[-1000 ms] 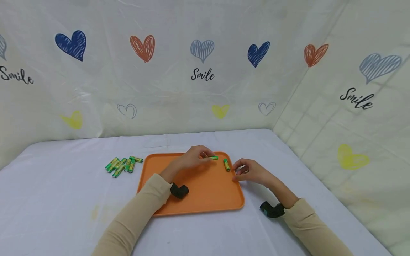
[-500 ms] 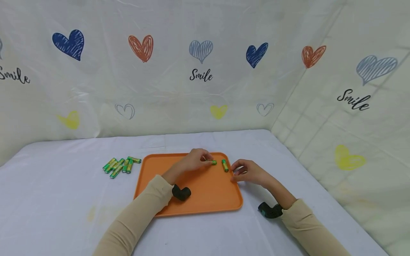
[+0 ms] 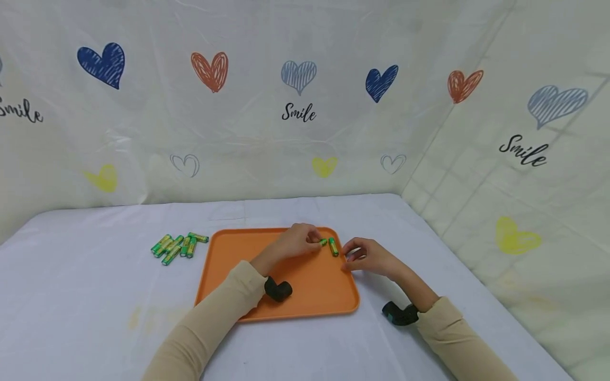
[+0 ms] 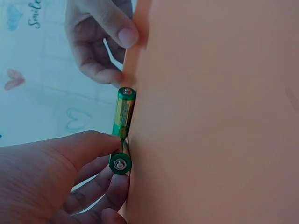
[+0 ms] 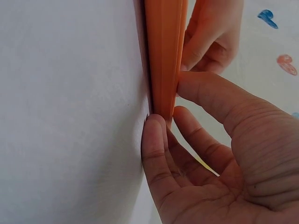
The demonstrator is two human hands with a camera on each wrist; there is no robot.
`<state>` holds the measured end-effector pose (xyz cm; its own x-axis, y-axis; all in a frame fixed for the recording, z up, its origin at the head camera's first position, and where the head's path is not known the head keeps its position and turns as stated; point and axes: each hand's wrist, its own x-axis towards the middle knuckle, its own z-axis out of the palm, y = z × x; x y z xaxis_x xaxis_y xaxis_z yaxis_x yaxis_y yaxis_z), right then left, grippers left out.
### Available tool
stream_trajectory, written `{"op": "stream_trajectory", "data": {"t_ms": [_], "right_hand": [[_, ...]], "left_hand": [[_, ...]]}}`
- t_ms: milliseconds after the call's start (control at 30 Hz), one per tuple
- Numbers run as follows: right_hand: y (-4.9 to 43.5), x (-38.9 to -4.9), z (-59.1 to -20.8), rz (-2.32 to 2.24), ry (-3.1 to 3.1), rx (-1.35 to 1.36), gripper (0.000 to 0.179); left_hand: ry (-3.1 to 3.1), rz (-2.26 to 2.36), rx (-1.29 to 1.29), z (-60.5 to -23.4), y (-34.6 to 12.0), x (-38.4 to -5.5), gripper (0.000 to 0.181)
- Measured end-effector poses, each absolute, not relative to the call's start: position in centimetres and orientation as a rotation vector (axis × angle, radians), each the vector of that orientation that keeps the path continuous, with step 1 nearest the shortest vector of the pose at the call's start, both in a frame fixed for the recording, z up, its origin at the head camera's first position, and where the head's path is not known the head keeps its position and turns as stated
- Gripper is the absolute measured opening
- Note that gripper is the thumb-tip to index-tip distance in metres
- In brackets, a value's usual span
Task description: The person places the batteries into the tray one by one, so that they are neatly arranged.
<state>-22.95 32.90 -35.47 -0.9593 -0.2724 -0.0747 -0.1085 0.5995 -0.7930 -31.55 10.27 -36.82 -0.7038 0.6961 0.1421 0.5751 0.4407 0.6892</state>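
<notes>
My left hand point(image 3: 296, 242) is over the far right part of an orange tray point(image 3: 314, 291), pinching a green and yellow battery point(image 4: 120, 164) between thumb and fingers. One round end of that battery faces the left wrist camera. Right beside it a second battery point(image 3: 333, 247) lies along the tray's right side, and the two overlap in the left wrist view. At the right edge my right hand point(image 3: 374, 257) holds the tray's rim point(image 5: 163, 51), with the thumb on the upper edge and curled fingertips point(image 5: 154, 133) against the outer wall.
Several more green and yellow batteries point(image 3: 173, 247) lie in a loose group on the white tablecloth point(image 3: 95, 275), left of the tray. Behind the table hangs a pale curtain point(image 3: 257, 143) printed with hearts. Each wrist wears a black camera mount point(image 3: 278, 289).
The left hand has moved slightly right and nearer with its battery, turning it and bringing it beside the battery in the tray. My right hand keeps its place at the rim.
</notes>
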Motion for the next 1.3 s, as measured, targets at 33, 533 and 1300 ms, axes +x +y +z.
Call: {"op": "stream_trajectory", "data": {"t_ms": [33,533,1300], "right_hand": [[32.89,-22.95,-35.49,-1.290,2.640,-0.311,0.033],[32.80,-23.00,-35.35,-1.285,2.647,-0.312,0.033],[32.91,-23.08,-35.49,-1.303,2.632,-0.289,0.034]], "left_hand": [[2.527,1.110,1.119,-36.86,10.43,-31.54,0.016],[2.433,1.229,1.111,-37.23,11.07,-31.40,0.025],[2.327,1.308,1.113,-37.69,11.27,-31.69,0.026]]}}
